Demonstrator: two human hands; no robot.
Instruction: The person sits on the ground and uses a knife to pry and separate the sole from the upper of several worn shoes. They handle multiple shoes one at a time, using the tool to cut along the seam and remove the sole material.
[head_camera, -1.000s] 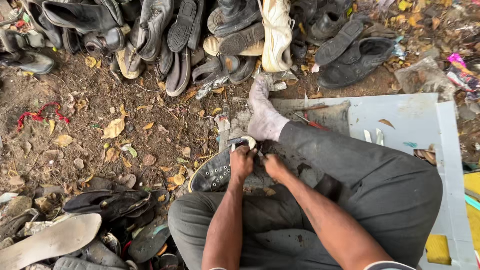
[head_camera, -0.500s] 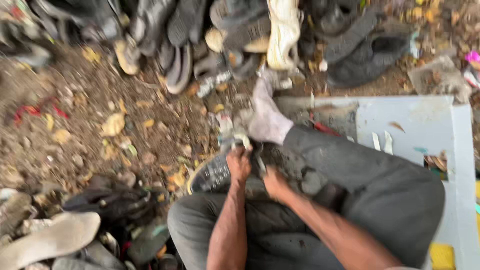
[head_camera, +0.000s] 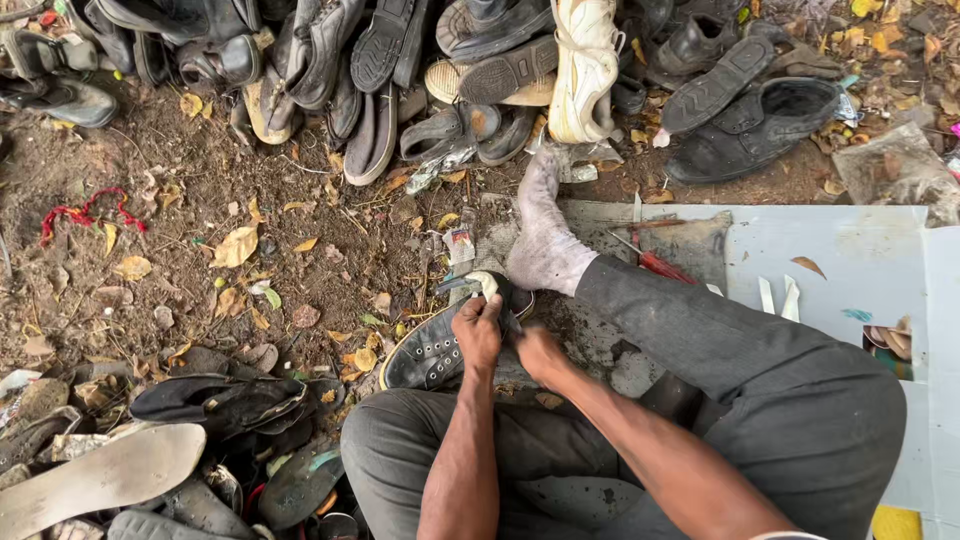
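Your view has steadied since the blurred moment before, while both hands stay at the shoe's toe. Your left hand (head_camera: 478, 330) closes its grip on the pale toe cap of the black lace-up shoe (head_camera: 432, 350), which lies across your lap, pinned to steady it. Your right hand (head_camera: 540, 350), just beside that grip, presses the shoe; how far it closes, I cannot tell. Beyond the grip, your socked foot (head_camera: 545, 245) braces on the dirt ground (head_camera: 200, 270).
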